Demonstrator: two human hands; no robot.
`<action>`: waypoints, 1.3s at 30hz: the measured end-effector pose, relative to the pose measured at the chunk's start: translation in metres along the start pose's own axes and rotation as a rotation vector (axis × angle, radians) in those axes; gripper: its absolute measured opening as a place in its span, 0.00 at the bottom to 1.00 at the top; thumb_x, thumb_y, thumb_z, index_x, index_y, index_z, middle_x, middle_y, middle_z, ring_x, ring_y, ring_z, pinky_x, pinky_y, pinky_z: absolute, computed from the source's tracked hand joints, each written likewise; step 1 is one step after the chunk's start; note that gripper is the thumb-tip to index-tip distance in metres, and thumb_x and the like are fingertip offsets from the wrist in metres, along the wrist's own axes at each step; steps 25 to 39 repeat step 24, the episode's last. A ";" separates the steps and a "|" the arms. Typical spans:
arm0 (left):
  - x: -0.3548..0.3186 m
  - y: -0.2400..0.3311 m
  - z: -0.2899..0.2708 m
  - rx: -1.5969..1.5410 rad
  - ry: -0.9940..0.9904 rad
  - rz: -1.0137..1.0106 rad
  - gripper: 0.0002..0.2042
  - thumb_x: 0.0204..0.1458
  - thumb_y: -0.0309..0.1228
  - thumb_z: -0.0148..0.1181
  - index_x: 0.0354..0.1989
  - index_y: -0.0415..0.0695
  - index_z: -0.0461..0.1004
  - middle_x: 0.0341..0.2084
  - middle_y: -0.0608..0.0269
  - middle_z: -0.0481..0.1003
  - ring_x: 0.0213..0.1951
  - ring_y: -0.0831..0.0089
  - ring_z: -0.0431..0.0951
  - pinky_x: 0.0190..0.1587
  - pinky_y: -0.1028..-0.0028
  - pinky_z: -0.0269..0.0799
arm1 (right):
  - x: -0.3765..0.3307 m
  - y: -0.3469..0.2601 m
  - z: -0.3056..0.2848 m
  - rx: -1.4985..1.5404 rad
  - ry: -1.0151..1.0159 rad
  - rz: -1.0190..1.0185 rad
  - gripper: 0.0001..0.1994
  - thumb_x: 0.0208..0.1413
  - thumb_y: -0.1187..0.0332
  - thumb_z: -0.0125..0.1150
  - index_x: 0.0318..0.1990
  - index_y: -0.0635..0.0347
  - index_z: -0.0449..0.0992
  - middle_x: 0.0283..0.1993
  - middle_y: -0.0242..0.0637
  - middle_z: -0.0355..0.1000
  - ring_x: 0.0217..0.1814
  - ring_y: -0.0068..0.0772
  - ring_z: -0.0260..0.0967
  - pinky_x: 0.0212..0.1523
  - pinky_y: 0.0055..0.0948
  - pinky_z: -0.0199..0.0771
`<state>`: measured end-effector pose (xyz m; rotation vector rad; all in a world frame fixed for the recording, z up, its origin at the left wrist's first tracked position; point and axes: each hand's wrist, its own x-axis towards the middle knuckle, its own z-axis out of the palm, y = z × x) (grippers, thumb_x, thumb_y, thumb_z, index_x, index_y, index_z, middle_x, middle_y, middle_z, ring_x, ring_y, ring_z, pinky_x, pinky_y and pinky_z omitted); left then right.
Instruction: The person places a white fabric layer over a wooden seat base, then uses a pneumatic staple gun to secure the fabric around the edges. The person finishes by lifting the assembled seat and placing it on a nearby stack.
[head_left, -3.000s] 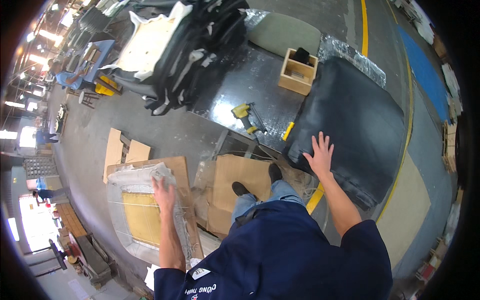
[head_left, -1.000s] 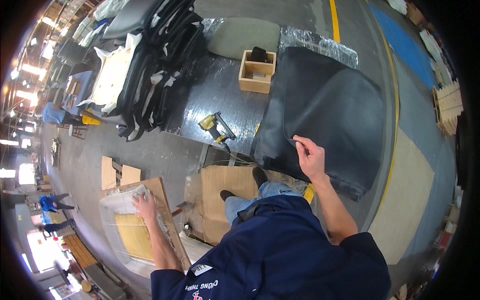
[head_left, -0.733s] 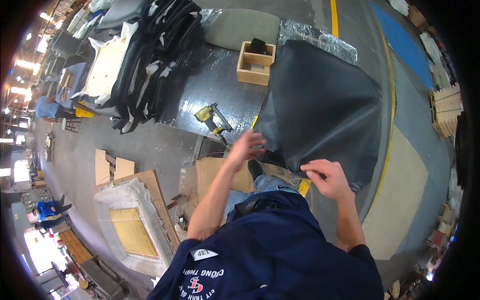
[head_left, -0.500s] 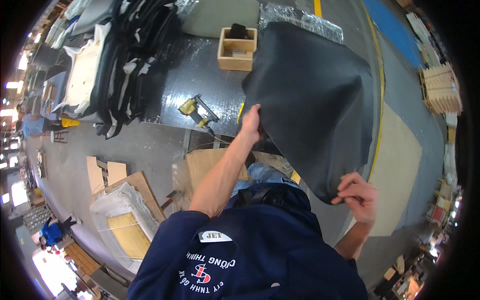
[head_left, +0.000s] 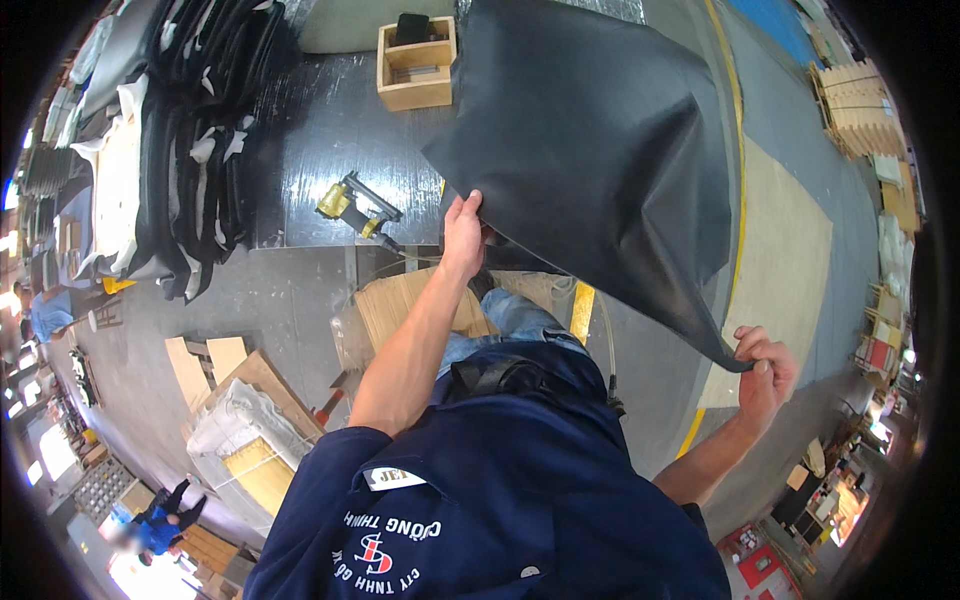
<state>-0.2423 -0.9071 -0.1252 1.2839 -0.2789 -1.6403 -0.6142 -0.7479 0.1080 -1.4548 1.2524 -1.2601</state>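
A large sheet of black leather-like material (head_left: 590,130) drapes over the right end of the dark work table. My left hand (head_left: 465,235) is closed on its near left edge, thumb on top. Out to the right, my right hand (head_left: 768,370) pinches a corner of the sheet and holds it stretched away from the table. Between the two hands the near edge runs taut and slanting, with creases to the right. A yellow and black staple gun (head_left: 358,208) lies on the table left of my left hand, its hose trailing toward me.
A wooden box with compartments (head_left: 416,92) stands on the table (head_left: 310,130). Stacked black upholstered pieces (head_left: 190,150) fill its left side. Cardboard (head_left: 385,300) lies below the near edge; wrapped padding (head_left: 240,430) rests on the floor at left. Another person (head_left: 160,525) is far off at lower left.
My right hand has moved right and slightly up, drawing the sheet's corner out and tightening its near edge. My left hand keeps its hold. The view has shifted, so the table things appear farther left.
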 end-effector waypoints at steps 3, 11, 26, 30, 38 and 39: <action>0.000 -0.005 0.001 0.551 0.218 0.596 0.24 0.64 0.36 0.55 0.68 0.44 0.65 0.64 0.49 0.67 0.65 0.55 0.66 0.66 0.54 0.63 | -0.001 0.003 -0.016 0.132 0.211 -0.033 0.08 0.69 0.68 0.57 0.46 0.64 0.76 0.34 0.37 0.72 0.35 0.36 0.68 0.55 0.47 0.68; -0.054 0.035 0.055 1.348 -0.718 1.221 0.26 0.52 0.44 0.64 0.61 0.54 0.76 0.58 0.66 0.76 0.72 0.57 0.61 0.75 0.39 0.36 | 0.006 -0.003 -0.046 0.310 0.545 -0.093 0.14 0.70 0.72 0.54 0.57 0.71 0.74 0.48 0.45 0.78 0.51 0.36 0.78 0.54 0.37 0.80; -0.042 0.041 0.053 1.285 -1.037 1.012 0.20 0.59 0.32 0.60 0.61 0.53 0.75 0.41 0.59 0.83 0.46 0.61 0.81 0.65 0.52 0.67 | 0.037 0.045 -0.067 0.360 0.839 0.275 0.20 0.69 0.68 0.57 0.63 0.70 0.69 0.50 0.41 0.78 0.53 0.32 0.78 0.57 0.34 0.77; -0.042 0.041 0.053 1.285 -1.037 1.012 0.20 0.59 0.32 0.60 0.61 0.53 0.75 0.41 0.59 0.83 0.46 0.61 0.81 0.65 0.52 0.67 | 0.037 0.045 -0.067 0.360 0.839 0.275 0.20 0.69 0.68 0.57 0.63 0.70 0.69 0.50 0.41 0.78 0.53 0.32 0.78 0.57 0.34 0.77; -0.042 0.041 0.053 1.285 -1.037 1.012 0.20 0.59 0.32 0.60 0.61 0.53 0.75 0.41 0.59 0.83 0.46 0.61 0.81 0.65 0.52 0.67 | 0.037 0.045 -0.067 0.360 0.839 0.275 0.20 0.69 0.68 0.57 0.63 0.70 0.69 0.50 0.41 0.78 0.53 0.32 0.78 0.57 0.34 0.77; -0.042 0.041 0.053 1.285 -1.037 1.012 0.20 0.59 0.32 0.60 0.61 0.53 0.75 0.41 0.59 0.83 0.46 0.61 0.81 0.65 0.52 0.67 | 0.037 0.045 -0.067 0.360 0.839 0.275 0.20 0.69 0.68 0.57 0.63 0.70 0.69 0.50 0.41 0.78 0.53 0.32 0.78 0.57 0.34 0.77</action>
